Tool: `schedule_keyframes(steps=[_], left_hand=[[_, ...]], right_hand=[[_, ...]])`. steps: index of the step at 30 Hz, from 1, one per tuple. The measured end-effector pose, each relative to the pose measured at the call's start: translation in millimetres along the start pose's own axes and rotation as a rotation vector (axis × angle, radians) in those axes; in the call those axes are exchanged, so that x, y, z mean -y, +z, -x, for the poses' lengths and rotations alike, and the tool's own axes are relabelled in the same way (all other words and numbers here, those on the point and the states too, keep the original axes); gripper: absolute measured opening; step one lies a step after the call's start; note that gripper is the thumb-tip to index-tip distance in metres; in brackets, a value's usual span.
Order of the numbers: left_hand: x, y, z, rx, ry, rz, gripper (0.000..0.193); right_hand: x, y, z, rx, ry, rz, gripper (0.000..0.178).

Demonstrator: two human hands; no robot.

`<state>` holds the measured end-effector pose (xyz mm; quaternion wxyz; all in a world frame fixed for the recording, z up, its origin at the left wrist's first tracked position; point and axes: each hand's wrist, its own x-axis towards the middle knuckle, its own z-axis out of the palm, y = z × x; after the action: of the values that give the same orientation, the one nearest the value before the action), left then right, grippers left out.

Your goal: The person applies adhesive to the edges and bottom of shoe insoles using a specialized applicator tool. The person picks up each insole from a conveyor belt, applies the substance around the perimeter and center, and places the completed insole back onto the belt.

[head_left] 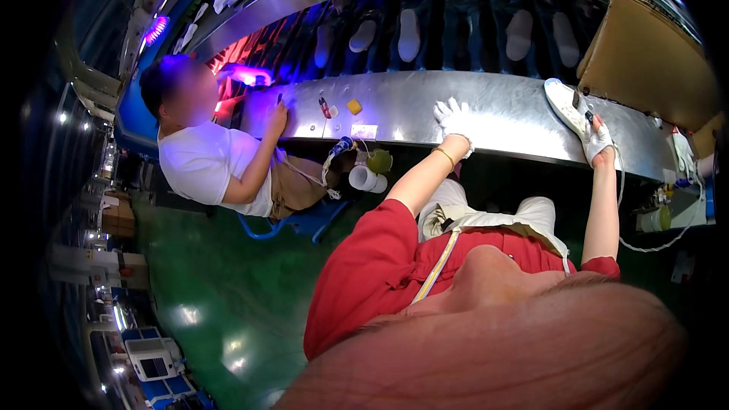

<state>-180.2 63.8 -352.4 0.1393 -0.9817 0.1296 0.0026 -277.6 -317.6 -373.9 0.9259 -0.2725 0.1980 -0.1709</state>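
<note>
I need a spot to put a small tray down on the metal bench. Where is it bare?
The metal bench is bare between the left hand and the white shoe sole by the right hand. Another bare strip lies between the yellow block and the left hand. It is crowded near the co-worker's hand, among small tools, and beside the cardboard box.

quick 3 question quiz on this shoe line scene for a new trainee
1. True or false: the left hand rests flat on the metal counter.
2. What does the right hand touch? A) white shoe sole B) cardboard box C) yellow block
3. What do both hands wear?

Key: 1 true; 2 A; 3 white gloves
</note>
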Motion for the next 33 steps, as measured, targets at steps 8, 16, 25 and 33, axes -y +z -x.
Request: schedule_keyframes(steps=[8, 16, 25, 33], left_hand=[[-9.0, -34.9, 13.1, 0.172, 0.096, -0.022, 0.075], [-10.7, -26.1, 8.4, 0.059, 0.020, 0.117, 0.056], [-12.2, -34.9, 10.9, 0.109, 0.032, 0.096, 0.058], [-10.7, -25.2, 8.4, 0.106, 0.030, 0.087, 0.057]], right_hand=[[11.8, -22.3, 0.0, 0.075, 0.070, -0.032, 0.029], [7.3, -20.9, -1.4, 0.145, 0.067, -0.036, 0.030], [7.6, -26.6, -4.8, 0.096, 0.079, -0.068, 0.029], [5.5, -27.3, -4.7, 0.110, 0.088, -0.058, 0.029]])
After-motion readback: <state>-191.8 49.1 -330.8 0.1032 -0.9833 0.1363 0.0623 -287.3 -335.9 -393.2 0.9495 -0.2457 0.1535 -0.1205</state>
